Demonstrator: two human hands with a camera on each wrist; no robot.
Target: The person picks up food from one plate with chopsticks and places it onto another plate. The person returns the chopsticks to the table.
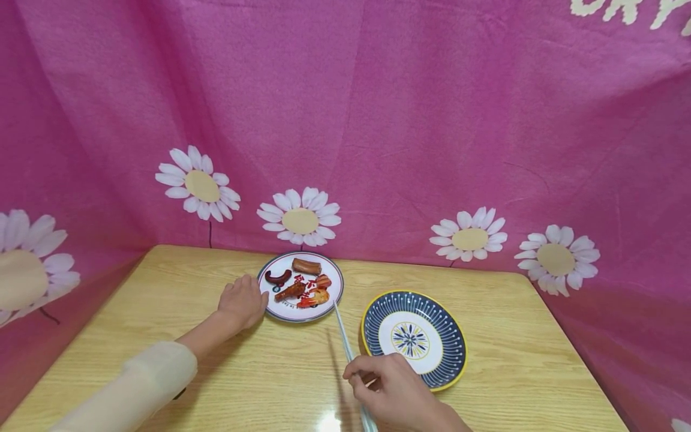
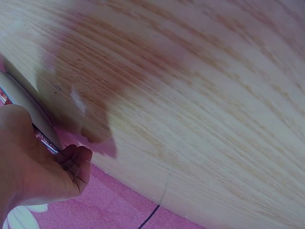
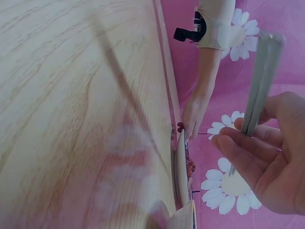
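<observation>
My left hand (image 1: 243, 303) grips the left rim of a white plate (image 1: 281, 311), its fingers (image 2: 76, 164) curled at the edge. On that plate lie a brown sausage-like piece (image 1: 306, 266), a dark red curved piece (image 1: 278, 278), a drumstick (image 1: 290, 292), an orange-red shrimp (image 1: 314, 298) and a small reddish piece (image 1: 323, 281). My right hand (image 1: 396, 387) holds a pair of pale chopsticks (image 1: 344, 336) above the table. Their tips point at the white plate's right rim, with no food between them. In the right wrist view, the chopsticks (image 3: 263, 81) lie close together.
A blue-patterned plate (image 1: 453, 342) with a yellow rim sits to the right, partly behind my right hand. Both plates are on a wooden table (image 1: 259, 384). A pink cloth (image 1: 378, 150) with printed daisies hangs along the table's back and sides.
</observation>
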